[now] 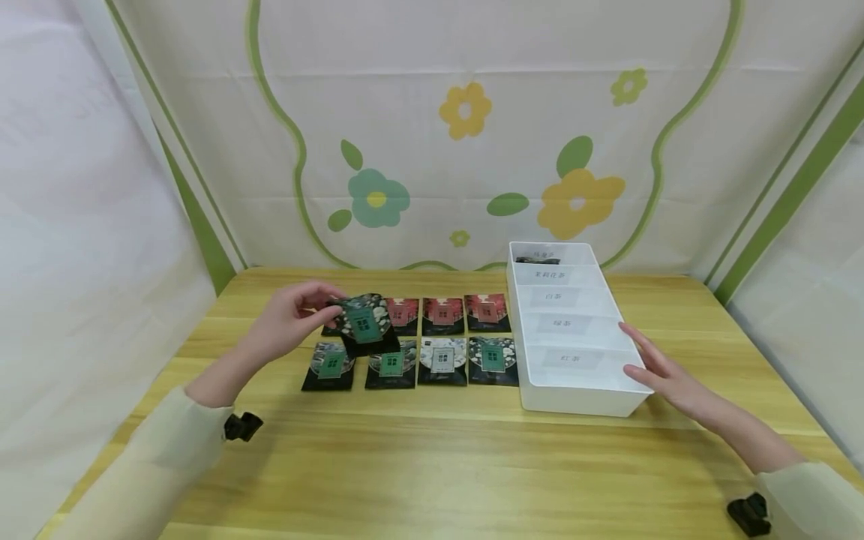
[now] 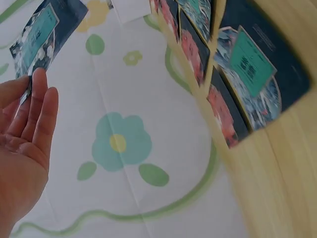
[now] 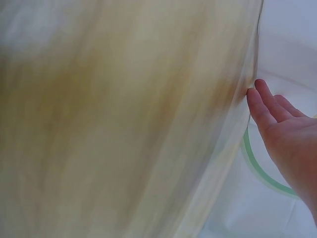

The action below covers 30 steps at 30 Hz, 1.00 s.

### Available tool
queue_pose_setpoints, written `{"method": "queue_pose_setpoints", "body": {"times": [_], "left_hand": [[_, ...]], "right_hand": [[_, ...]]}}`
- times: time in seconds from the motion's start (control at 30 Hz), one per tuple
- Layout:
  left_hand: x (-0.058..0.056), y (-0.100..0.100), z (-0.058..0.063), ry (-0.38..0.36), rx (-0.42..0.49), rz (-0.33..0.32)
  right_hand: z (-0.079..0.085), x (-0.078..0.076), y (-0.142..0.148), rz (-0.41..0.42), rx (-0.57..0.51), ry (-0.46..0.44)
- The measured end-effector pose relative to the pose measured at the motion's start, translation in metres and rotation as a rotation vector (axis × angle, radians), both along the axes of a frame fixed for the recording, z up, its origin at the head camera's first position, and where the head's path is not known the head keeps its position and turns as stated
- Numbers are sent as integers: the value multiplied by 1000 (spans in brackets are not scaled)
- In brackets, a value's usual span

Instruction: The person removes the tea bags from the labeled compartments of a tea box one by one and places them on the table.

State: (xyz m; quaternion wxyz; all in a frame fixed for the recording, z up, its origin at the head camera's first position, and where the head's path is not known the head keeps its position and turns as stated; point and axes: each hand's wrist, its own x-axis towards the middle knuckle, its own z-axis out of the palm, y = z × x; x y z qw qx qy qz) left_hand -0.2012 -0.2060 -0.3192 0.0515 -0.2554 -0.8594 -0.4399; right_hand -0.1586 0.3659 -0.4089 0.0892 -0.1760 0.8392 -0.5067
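Observation:
My left hand (image 1: 286, 324) pinches a dark sachet (image 1: 366, 326) with a green label between thumb and fingers, held above the packet rows. In the left wrist view, the same sachet (image 2: 42, 34) tilts up from the fingertips. Red-labelled sachets (image 1: 443, 315) form the back row, its left end partly hidden behind the held one. In front lie green-labelled sachets (image 1: 327, 366) and a white-labelled one (image 1: 442, 361). My right hand (image 1: 675, 382) rests at the right side of a white divided box (image 1: 574, 400), fingers extended and touching its edge.
The box has several compartments with labelled dividers; a dark sachet (image 1: 538, 260) sits in the farthest one. It stands just right of the packet rows on the wooden table (image 1: 432, 465). A flower-printed cloth (image 1: 432, 165) hangs behind, with white cloth at both sides.

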Motion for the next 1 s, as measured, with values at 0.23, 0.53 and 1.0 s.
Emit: {"method": "queue_pose_setpoints", "body": {"times": [0.23,0.53,1.0], "left_hand": [[15,-26,-12,-42,-83,-18],[35,-50,-32,-101,-137,-77],[43,-69,-64,-252,-218,-201]], "right_hand": [[0,0,0,13,-8,5],[-1,-1,0,19,-17,14],[2,-1,0,7,10,-9]]}}
